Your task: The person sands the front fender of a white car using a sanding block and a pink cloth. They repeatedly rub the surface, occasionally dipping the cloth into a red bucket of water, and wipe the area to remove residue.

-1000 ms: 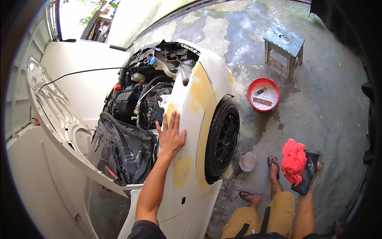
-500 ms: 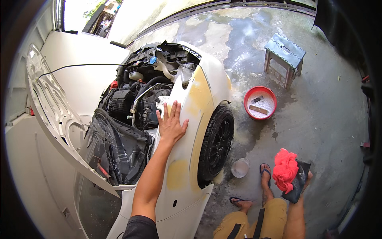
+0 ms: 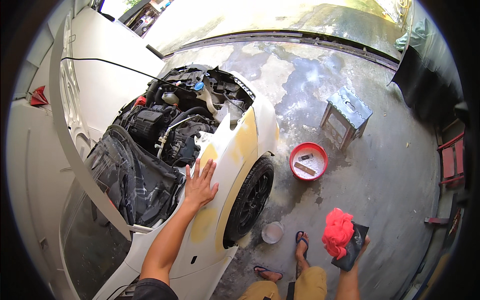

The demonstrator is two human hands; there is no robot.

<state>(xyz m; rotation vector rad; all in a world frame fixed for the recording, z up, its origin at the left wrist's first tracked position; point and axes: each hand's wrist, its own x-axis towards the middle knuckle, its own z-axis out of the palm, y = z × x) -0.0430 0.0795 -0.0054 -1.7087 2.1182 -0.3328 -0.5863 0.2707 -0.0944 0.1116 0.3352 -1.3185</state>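
My left hand [image 3: 201, 186] lies flat with spread fingers on a white car fender [image 3: 231, 150], which has yellowish filler patches, just beside the open engine bay [image 3: 160, 125]. At the lower right my right hand [image 3: 364, 246] grips a black rectangular sheet or pad [image 3: 351, 252] with a bunched red cloth [image 3: 338, 231] on it; the fingertips are mostly hidden. The black front wheel [image 3: 250, 200] is below the fender.
A red basin [image 3: 320, 167] of whitish liquid holds two small blocks. Behind it stands a folding stool [image 3: 345, 115]. A translucent container [image 3: 272, 232] sits beside my sandaled feet. The raised hood [image 3: 72, 105] is at left, dark sheeting [image 3: 420, 80] at upper right.
The view has tilted up and shifted, so more of the yard shows and the car appears lower left. My left hand stays spread on the fender; my right still holds pad and cloth.
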